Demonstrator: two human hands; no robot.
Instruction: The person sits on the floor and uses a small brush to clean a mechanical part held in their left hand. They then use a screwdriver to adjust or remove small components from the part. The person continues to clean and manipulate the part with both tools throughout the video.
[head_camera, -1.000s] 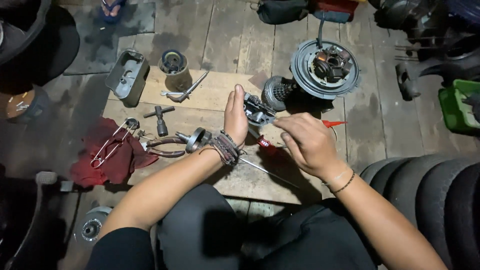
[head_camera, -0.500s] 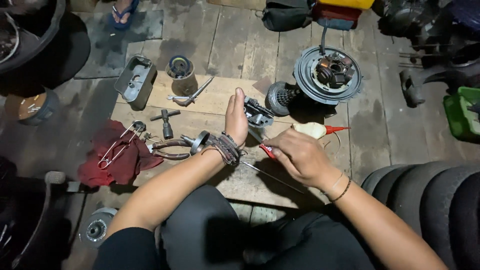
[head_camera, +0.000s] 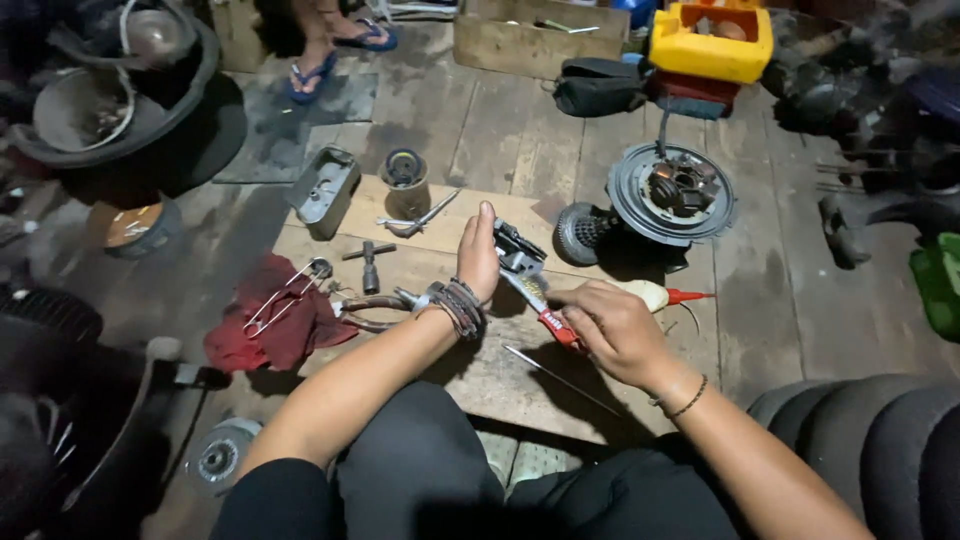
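**Two hands working a small metal part with red-handled pliers**

The person is sitting at the near edge of a pale wooden board (head_camera: 470, 375) lying on the dark plank floor (head_camera: 800, 290). The left hand (head_camera: 480, 255), a stack of dark braided bands on its wrist, is standing upright with its fingers closing around a small dark metal part (head_camera: 515, 250) above the middle of the board. The right hand (head_camera: 612, 328) is gripping the red-handled pliers (head_camera: 540, 305), whose metal head is reaching up and meeting the part. Both hands are full, neither spread wide.

A thin metal rod (head_camera: 560, 378) is lying on the board just under the right hand. A cream oil bottle with a red spout (head_camera: 660, 296) is lying behind the right hand, near the board's right edge. A crumpled red rag (head_camera: 275, 325) is draping over the left edge, with wire clips on it. A grey metal housing (head_camera: 322, 192) is sitting at the far left corner, a short metal cylinder (head_camera: 404, 172) beside it. A round grey drum assembly (head_camera: 668, 195) is resting on the floor beyond the far right corner.
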